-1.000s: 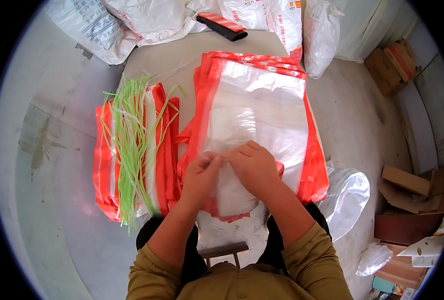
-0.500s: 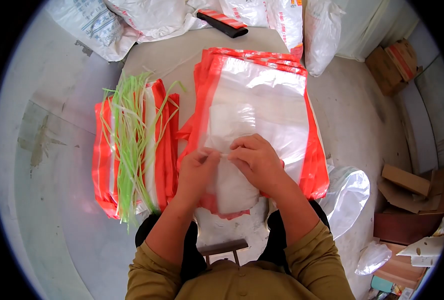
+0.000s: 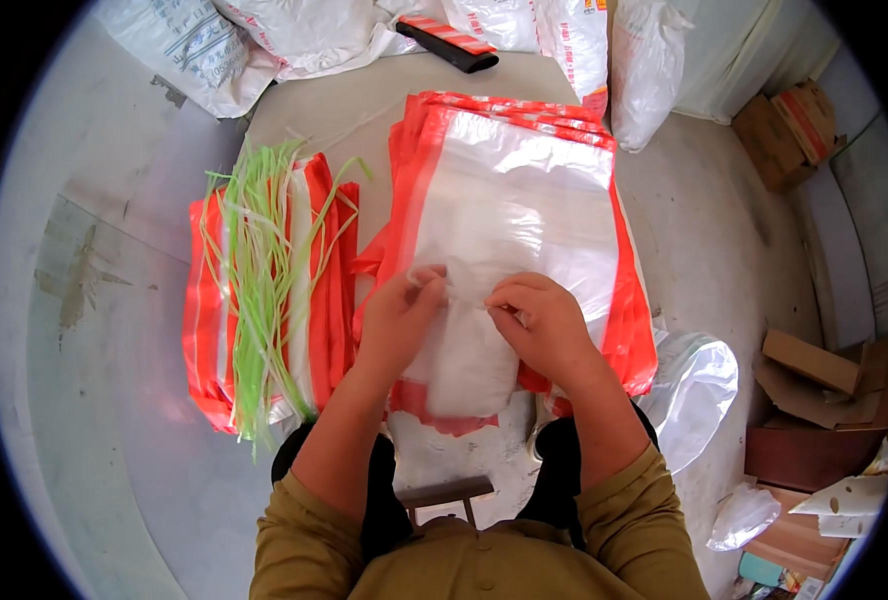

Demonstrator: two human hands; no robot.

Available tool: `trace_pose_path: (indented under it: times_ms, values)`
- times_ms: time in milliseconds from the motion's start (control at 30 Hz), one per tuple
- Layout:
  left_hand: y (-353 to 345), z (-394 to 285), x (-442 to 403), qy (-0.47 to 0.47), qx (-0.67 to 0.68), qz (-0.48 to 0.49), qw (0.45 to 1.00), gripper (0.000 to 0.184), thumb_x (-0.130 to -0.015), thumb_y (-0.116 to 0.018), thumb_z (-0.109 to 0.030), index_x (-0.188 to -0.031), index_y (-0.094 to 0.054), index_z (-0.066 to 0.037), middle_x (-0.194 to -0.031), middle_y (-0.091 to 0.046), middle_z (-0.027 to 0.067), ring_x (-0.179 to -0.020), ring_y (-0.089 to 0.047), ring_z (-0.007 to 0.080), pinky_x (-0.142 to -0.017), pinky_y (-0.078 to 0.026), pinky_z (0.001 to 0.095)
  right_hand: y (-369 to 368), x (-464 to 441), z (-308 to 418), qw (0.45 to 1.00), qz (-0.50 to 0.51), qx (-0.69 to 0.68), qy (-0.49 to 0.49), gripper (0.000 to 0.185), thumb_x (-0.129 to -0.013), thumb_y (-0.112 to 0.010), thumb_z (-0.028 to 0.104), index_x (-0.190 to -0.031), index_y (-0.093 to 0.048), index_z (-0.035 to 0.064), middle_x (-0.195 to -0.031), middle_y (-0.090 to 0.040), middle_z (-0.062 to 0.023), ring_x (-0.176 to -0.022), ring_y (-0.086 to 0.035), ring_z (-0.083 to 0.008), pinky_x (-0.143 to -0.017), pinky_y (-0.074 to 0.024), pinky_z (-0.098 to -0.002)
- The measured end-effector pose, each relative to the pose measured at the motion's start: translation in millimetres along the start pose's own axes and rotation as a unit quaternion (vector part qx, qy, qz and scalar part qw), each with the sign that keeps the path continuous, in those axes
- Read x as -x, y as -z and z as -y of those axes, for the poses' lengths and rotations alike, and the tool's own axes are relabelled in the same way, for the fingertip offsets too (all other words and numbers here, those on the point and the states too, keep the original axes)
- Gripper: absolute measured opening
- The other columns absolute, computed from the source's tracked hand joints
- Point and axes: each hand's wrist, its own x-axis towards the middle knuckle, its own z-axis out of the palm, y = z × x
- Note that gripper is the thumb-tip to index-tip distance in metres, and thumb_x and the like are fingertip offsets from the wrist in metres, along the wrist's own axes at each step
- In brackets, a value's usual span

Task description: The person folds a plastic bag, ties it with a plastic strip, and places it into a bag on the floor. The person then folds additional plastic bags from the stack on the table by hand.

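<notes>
both hands have drawn a little apart over the last half second, with the right hand (image 3: 544, 322) shifting outward and the thin film (image 3: 470, 279) between them spreading wider. seen from above, a person in olive sleeves (image 3: 309, 540) works over a pale surface (image 3: 339, 105). the left hand (image 3: 396, 318) has its grip closed in a pinch, thumb against fingers, on one side of the whitish, see-through film. the right hand's grip is also a pinch, thumb and fingertips grasping the film's other side. this film lies over the middle of a stack of clear bags (image 3: 519, 170) with bright red edges, fanned slightly out of line. directly below it, between the forearms, is a white folded bundle (image 3: 472, 372), its near end reaching the stack's lower edge, where some red plastic shows. to the left, just beside the stack, sits a pile of red and white bags (image 3: 202, 335), and loose green strips (image 3: 262, 265) are draped lengthwise across it. at the far edge of the surface rests a black object with a red-and-white striped top (image 3: 449, 44), near several printed white sacks (image 3: 309, 35). on the right, a crumpled clear bag (image 3: 699, 395) lies below the stack's side, with cardboard boxes (image 3: 782, 137) well apart from it.
</notes>
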Motion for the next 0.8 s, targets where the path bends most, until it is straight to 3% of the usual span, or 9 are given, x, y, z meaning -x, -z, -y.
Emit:
trace_pose_path:
  times_ms: [167,267,467,567,667,800]
  values:
    - [2,-4,-6,0.025,-0.021,-0.007,0.999,0.014,-0.102,-0.062,-0.011,-0.105,-0.069,0.001,-0.088,-0.069,0.0019,-0.077,-0.063,0.0081,-0.075,-0.052,0.0241,5,2,1,0.991,0.012,0.088,0.098,0.010,-0.082,-0.073,0.007,-0.092,-0.073,0.0069,-0.100,-0.069,-0.0066,-0.095,-0.066,-0.0277,-0.081,-0.0554,-0.0368]
    - [3,2,-9,0.045,-0.001,-0.015,0.999,0.014,-0.102,-0.062,-0.012,-0.106,-0.069,0.001,-0.085,-0.068,0.0015,-0.076,-0.062,0.0082,-0.074,-0.051,0.0237,10,1,1,0.987,0.026,0.128,0.096,0.009,-0.082,-0.073,0.007,-0.091,-0.073,0.0069,-0.099,-0.069,-0.0068,-0.095,-0.066,-0.0284,-0.081,-0.0554,-0.0368]
    - [-4,-2,-9,0.054,0.020,-0.012,0.998,0.016,-0.103,-0.061,-0.013,-0.107,-0.070,0.000,-0.084,-0.068,0.0018,-0.076,-0.061,0.0083,-0.074,-0.050,0.0232,1,1,5,0.992,-0.023,0.033,0.119,0.006,-0.085,-0.071,0.008,-0.091,-0.072,0.0059,-0.103,-0.071,-0.0086,-0.095,-0.067,-0.0314,-0.079,-0.0552,-0.0391]
    - [-8,-4,-7,0.044,0.007,-0.006,0.999,0.017,-0.103,-0.061,-0.012,-0.108,-0.070,0.001,-0.085,-0.068,0.0018,-0.076,-0.061,0.0085,-0.074,-0.050,0.0235,-7,0,10,0.999,0.015,-0.014,0.036,0.009,-0.090,-0.066,0.012,-0.097,-0.072,0.0085,-0.098,-0.071,-0.0099,-0.094,-0.067,-0.0325,-0.081,-0.0539,-0.0431]
    - [-8,-2,-7,0.039,0.003,-0.010,0.999,0.017,-0.102,-0.060,-0.012,-0.107,-0.070,0.001,-0.084,-0.067,0.0015,-0.076,-0.061,0.0084,-0.074,-0.050,0.0236,-9,-3,5,0.999,0.013,0.024,-0.031,0.012,-0.090,-0.067,0.010,-0.099,-0.070,0.0024,-0.091,-0.071,-0.0143,-0.087,-0.069,-0.0322,-0.076,-0.0542,-0.0386]
    - [-6,-1,-3,0.011,-0.023,-0.022,0.999,0.011,-0.100,-0.062,-0.009,-0.101,-0.069,0.000,-0.085,-0.067,0.0007,-0.076,-0.060,0.0080,-0.073,-0.050,0.0237,-9,-7,5,0.996,0.003,-0.006,-0.085,0.013,-0.090,-0.068,0.010,-0.100,-0.069,0.0025,-0.089,-0.071,-0.0135,-0.084,-0.069,-0.0314,-0.075,-0.0541,-0.0371]
